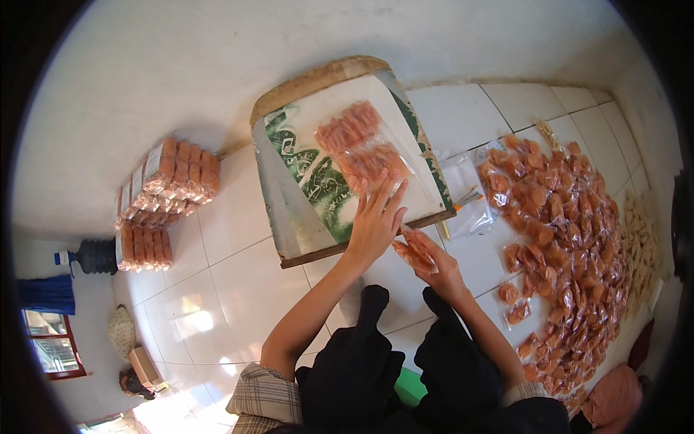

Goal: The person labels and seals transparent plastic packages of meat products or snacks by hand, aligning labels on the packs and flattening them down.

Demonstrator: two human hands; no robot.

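My left hand point(376, 220) lies with its fingers stretched out over the near end of a clear plastic bag point(372, 163) of orange-brown pieces, its fingertips touching the bag. At the far end of that bag, a tight row of the same pieces point(349, 126) shows. The bag rests on a low table point(303, 242) with a white and green printed top. Just off the table's near right corner, my right hand point(447, 273) grips small clear-wrapped snack packets point(417, 249) with orange-brown contents; how many is hard to tell.
A wide heap of wrapped orange-brown packets point(564, 224) covers the floor on the right, with paler pieces point(640, 239) beyond. Clear plastic bags point(466, 199) lie beside the table. Filled packs point(170, 177) stand stacked by the left wall, near a water jug point(97, 257).
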